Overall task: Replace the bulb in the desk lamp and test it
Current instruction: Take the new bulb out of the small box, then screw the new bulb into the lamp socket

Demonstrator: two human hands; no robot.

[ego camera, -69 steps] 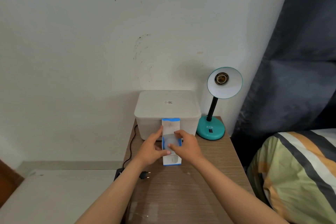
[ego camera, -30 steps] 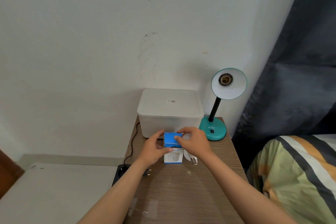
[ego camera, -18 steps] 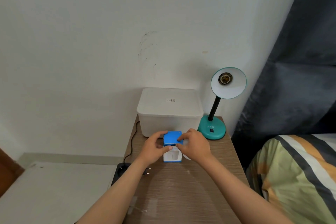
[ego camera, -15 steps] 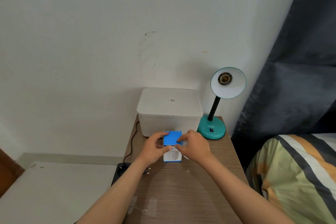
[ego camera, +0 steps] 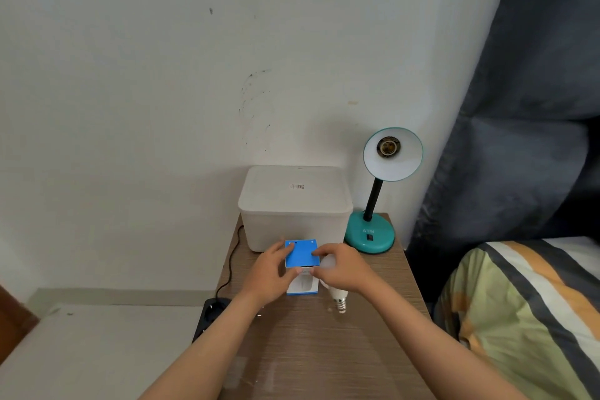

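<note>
The teal desk lamp (ego camera: 370, 234) stands at the table's back right, its shade (ego camera: 402, 166) tilted towards me and its socket (ego camera: 388, 146) empty. A small bulb box (ego camera: 300, 255), white with a blue top flap, stands in front of the storage box. My left hand (ego camera: 268, 278) grips its left side. My right hand (ego camera: 344, 268) has its fingertips on the blue flap. A white bulb (ego camera: 336, 294) pokes out beneath my right hand, screw base towards me. I cannot tell whether it lies on the table or sits in my palm.
A lidded white storage box (ego camera: 295, 204) sits against the wall beside the lamp. A black power strip (ego camera: 211, 313) and cord hang off the wooden table's (ego camera: 324, 354) left edge. A bed with a striped blanket (ego camera: 519, 308) and a dark curtain (ego camera: 535, 107) are on the right.
The box's tall flap was open with my right hand at the opening. Now the blue flap is folded down, the bulb is out beneath my right hand, and both hands stay on the box.
</note>
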